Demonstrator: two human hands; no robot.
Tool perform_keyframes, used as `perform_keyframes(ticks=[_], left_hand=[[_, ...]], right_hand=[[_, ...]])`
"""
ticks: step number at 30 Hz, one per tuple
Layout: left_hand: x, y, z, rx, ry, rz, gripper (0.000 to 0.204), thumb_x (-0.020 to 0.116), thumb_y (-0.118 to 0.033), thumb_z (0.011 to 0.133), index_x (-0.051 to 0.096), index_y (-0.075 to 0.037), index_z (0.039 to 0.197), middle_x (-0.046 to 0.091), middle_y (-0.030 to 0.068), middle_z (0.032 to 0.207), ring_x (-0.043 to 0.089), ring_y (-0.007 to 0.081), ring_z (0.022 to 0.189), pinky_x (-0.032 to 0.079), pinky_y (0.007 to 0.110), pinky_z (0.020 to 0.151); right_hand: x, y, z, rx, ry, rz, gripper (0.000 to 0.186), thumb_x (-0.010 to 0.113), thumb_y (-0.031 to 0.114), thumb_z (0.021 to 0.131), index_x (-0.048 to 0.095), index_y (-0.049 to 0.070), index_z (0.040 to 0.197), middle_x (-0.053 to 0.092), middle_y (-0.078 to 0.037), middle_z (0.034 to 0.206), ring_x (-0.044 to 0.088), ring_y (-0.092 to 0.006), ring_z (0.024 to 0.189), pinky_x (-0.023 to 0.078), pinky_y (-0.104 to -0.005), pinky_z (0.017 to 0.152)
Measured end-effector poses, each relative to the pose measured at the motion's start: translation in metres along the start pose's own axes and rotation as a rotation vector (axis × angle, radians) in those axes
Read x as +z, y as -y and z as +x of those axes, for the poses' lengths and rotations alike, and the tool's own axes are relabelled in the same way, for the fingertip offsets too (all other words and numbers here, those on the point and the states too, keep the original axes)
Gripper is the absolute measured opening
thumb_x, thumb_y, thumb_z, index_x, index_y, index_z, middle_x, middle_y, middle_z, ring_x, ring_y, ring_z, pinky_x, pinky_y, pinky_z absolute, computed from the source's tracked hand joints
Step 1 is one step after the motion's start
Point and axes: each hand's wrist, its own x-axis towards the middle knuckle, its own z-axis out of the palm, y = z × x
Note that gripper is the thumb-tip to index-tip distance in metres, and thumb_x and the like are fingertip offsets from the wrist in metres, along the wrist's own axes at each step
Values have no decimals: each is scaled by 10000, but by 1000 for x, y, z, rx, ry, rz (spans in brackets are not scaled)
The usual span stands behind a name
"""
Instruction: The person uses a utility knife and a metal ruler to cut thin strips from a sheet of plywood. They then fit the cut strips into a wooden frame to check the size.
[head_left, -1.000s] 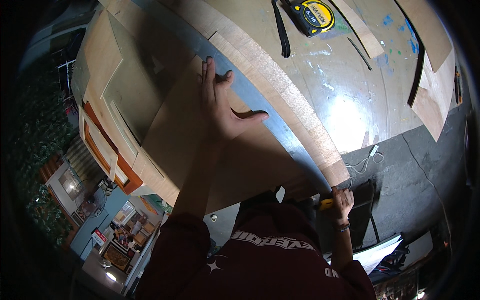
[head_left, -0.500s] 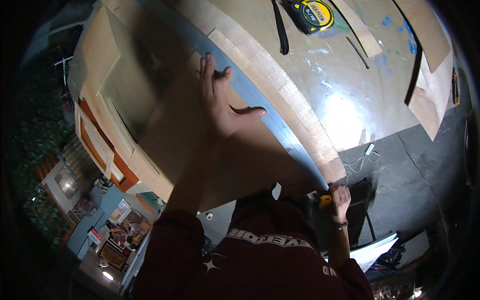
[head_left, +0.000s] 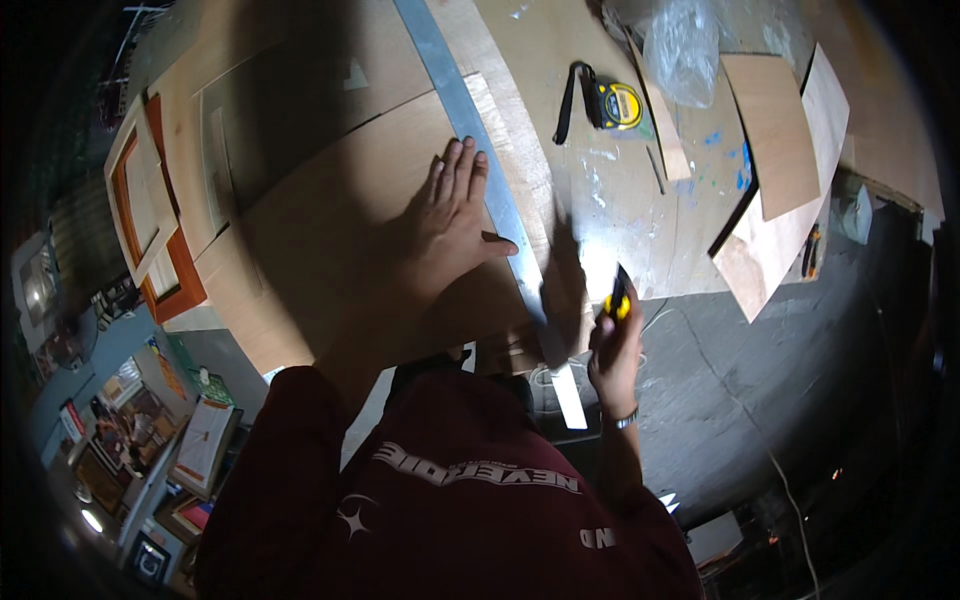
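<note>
My left hand (head_left: pixel 450 205) lies flat with its fingers apart on a thin plywood sheet (head_left: pixel 330 230). Its fingertips and thumb press on a long metal straightedge (head_left: pixel 512 235), which runs along the sheet and sticks out past the near edge. To the right of that straightedge, my right hand (head_left: pixel 614 355) is closed around a yellow-and-black utility knife (head_left: pixel 618 303). The knife points up and away from me, held apart from the wood. A pale strip of plywood (head_left: pixel 535 150) shows along the straightedge's right side.
A yellow-and-black tape measure (head_left: pixel 615 105) with a strap lies farther back on the table (head_left: pixel 600 170). Beside it are a narrow wood strip (head_left: pixel 660 120) and a clear plastic bag (head_left: pixel 682 50). Plywood offcuts (head_left: pixel 775 140) overlap at the right. Orange-and-white frames (head_left: pixel 150 205) stand at the left.
My right hand has risen from the near end of the straightedge and moved away to its right with the knife. The left hand still presses down. The head view has shifted.
</note>
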Motion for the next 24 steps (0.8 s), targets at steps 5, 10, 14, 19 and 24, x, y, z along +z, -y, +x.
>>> perform_keyframes(ticks=[5, 10, 14, 19, 24], left_hand=[[23, -11, -4, -82, -31, 137, 1254, 658, -799, 701, 318, 26, 1582, 254, 202, 1683, 166, 321, 1590, 84, 535, 1277], [26, -18, -7, -166, -33, 125, 1227, 787, -668, 635, 361, 8, 1566, 289, 171, 1677, 181, 312, 1584, 145, 575, 1263], [20, -17, -4, -152, 35, 193, 1193, 713, -734, 673, 402, 36, 1530, 298, 212, 1665, 220, 319, 1575, 214, 578, 1233], [-4, -16, -2, -158, 95, -8, 1253, 905, -549, 545, 395, 38, 1527, 352, 213, 1625, 259, 328, 1549, 218, 572, 1242], [12, -17, -5, -207, -8, -125, 1268, 964, -434, 473, 409, 22, 1517, 420, 207, 1572, 299, 338, 1530, 288, 531, 1219]], right_hand=[[35, 52, 93, -272, -22, -23, 489, 501, 213, 1093, 356, 63, 1536, 664, -171, 902, 689, -251, 743, 534, -362, 670], [85, 94, 186, -558, 89, -89, 537, 548, 22, 988, 326, 6, 1477, 681, -336, 1080, 666, -527, 991, 543, -567, 791], [128, 102, 241, -345, 241, -350, 477, 549, 70, 976, 354, -17, 1403, 677, -363, 989, 671, -533, 919, 549, -587, 753], [147, 114, 258, -276, 236, -464, 400, 458, 144, 1022, 511, 59, 1409, 709, -300, 954, 704, -485, 892, 578, -554, 770], [146, 126, 253, -223, 271, -492, 453, 444, 132, 1001, 580, 167, 1431, 722, -276, 991, 710, -468, 954, 583, -534, 861]])
